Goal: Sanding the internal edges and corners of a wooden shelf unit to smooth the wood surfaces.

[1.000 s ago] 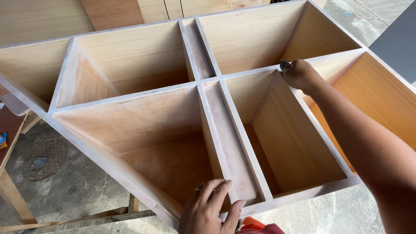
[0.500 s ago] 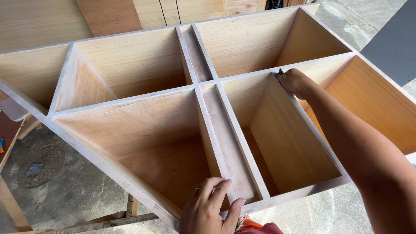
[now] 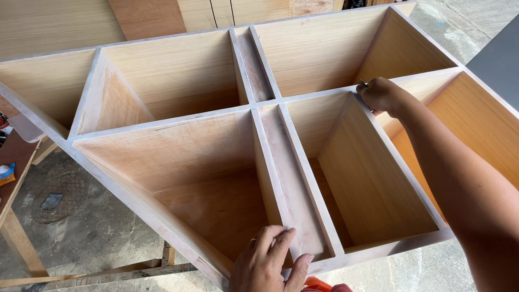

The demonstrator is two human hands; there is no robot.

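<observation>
A large plywood cabinet frame [image 3: 259, 108] with several open compartments lies face up in front of me, its edges dusted pale. My left hand [image 3: 270, 262] rests flat on the near end of the narrow centre channel [image 3: 294, 189], fingers spread over the front edge. My right hand [image 3: 381, 94] reaches across to the junction of a divider and the cross rail at the right, closed around a small dark object whose tip just shows; what it is I cannot tell.
More plywood sheets [image 3: 146, 16] lean behind the cabinet. A concrete floor with a round drain cover [image 3: 57, 194] lies at the left, beside a wooden bench leg [image 3: 19, 238]. An orange object [image 3: 319, 284] peeks out at the bottom edge.
My right hand has stayed at the divider junction, sliding slightly along it. The left hand keeps its place on the front edge. The view has shifted a little.
</observation>
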